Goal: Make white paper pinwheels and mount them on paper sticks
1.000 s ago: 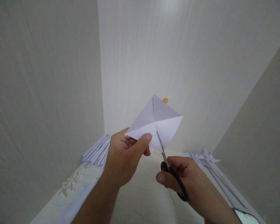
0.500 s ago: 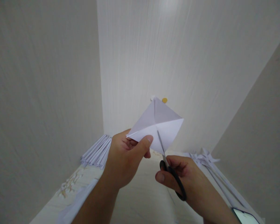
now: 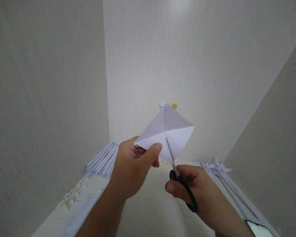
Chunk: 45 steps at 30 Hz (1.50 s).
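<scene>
A creased square of white paper (image 3: 175,121) is held up, its corners pointing up, down and to the sides. My left hand (image 3: 135,168) pinches its lower left side, thumb on top and fingers beneath. My right hand (image 3: 192,184) grips black-handled scissors (image 3: 191,196) from below. One blade lies over the lower half of the paper, its tip near the middle where the creases cross; the other blade is hidden behind the sheet.
Rolled white paper sticks (image 3: 103,160) are stacked at the left by the wall. White paper pinwheel shapes on long sticks (image 3: 219,169) lie at the right, a phone (image 3: 259,228) nearer me. White paper (image 3: 82,214) lies by my left forearm. A yellow disc (image 3: 174,106) and a white disc (image 3: 162,104) show behind the square.
The paper's top corner has tipped slightly to the right, showing more of the white disc behind it. My hands and the scissors have hardly moved.
</scene>
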Motion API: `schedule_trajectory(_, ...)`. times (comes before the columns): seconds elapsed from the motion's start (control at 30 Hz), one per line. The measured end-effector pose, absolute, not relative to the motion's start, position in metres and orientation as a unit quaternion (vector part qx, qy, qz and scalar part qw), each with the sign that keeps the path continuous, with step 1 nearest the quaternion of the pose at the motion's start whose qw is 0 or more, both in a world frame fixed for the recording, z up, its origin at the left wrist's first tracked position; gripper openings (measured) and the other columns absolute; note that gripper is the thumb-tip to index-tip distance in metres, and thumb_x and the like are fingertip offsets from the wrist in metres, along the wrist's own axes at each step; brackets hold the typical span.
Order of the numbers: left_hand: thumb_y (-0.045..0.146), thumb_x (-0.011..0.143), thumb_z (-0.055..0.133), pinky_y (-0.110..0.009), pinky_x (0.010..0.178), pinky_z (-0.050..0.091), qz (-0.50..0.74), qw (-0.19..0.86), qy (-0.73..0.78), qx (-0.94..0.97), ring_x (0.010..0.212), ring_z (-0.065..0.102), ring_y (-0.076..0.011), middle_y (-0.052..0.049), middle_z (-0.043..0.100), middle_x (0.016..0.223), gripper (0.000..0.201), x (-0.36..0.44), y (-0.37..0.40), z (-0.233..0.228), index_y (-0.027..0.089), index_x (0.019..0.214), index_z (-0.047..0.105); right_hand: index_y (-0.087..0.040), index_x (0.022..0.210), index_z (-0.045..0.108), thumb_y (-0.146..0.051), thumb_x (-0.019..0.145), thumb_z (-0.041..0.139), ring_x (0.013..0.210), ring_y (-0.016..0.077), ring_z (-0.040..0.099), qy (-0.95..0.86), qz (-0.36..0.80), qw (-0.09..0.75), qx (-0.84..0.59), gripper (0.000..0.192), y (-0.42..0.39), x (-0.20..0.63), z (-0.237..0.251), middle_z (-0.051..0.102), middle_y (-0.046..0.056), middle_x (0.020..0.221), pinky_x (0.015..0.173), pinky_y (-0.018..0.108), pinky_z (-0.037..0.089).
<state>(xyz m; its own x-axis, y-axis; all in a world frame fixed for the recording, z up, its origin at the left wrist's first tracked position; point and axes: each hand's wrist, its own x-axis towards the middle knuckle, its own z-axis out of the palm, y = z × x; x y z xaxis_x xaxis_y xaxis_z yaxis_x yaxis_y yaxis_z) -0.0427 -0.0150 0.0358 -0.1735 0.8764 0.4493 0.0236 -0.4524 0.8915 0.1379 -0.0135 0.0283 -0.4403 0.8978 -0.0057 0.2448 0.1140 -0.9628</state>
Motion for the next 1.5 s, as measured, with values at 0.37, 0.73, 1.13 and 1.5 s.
schedule_trajectory(0.37,0.031,0.088,0.069,-0.025,0.052,0.041,0.647,0.321,0.414,0.554,0.054,0.055,-0.0118,0.001,0.064,0.055,0.031,-0.043,-0.014,0.037,0.018,0.060,0.063,-0.021,0.059,0.047,-0.061,0.067,0.085,0.053,0.0094,0.029,-0.678,0.500,0.327,-0.429,0.056,-0.013,0.138,0.027,0.035,-0.007,0.056,0.049,0.025,0.025)
schedule_trajectory(0.73,0.029,0.086,0.070,-0.025,0.050,0.041,0.655,0.323,0.412,0.545,0.051,0.055,-0.0120,0.001,0.064,0.054,0.029,-0.042,-0.014,0.039,0.018,0.060,0.063,-0.021,0.059,0.049,-0.060,0.069,0.084,0.054,0.0106,0.033,-0.683,0.481,0.327,-0.442,0.053,-0.012,0.138,0.028,0.039,-0.006,0.055,0.048,0.025,0.029)
schedule_trajectory(1.13,0.029,0.086,0.070,-0.025,0.052,0.042,0.656,0.330,0.399,0.548,0.052,0.055,-0.0119,0.002,0.064,0.054,0.027,-0.042,-0.014,0.038,0.018,0.062,0.063,-0.020,0.064,0.049,-0.062,0.071,0.082,0.057,0.0102,0.029,-0.684,0.504,0.305,-0.430,0.054,-0.012,0.136,0.027,0.037,-0.007,0.059,0.052,0.026,0.025)
schedule_trajectory(1.5,0.030,0.080,0.071,-0.026,0.053,0.042,0.730,0.325,0.370,0.475,0.051,0.052,-0.0128,0.002,0.058,0.053,0.024,-0.046,-0.008,0.040,0.018,0.062,0.061,-0.018,0.070,0.059,-0.053,0.068,0.087,0.058,0.0108,0.037,-0.714,0.498,0.184,-0.456,0.045,-0.013,0.152,0.028,0.047,-0.005,0.062,0.052,0.025,0.026)
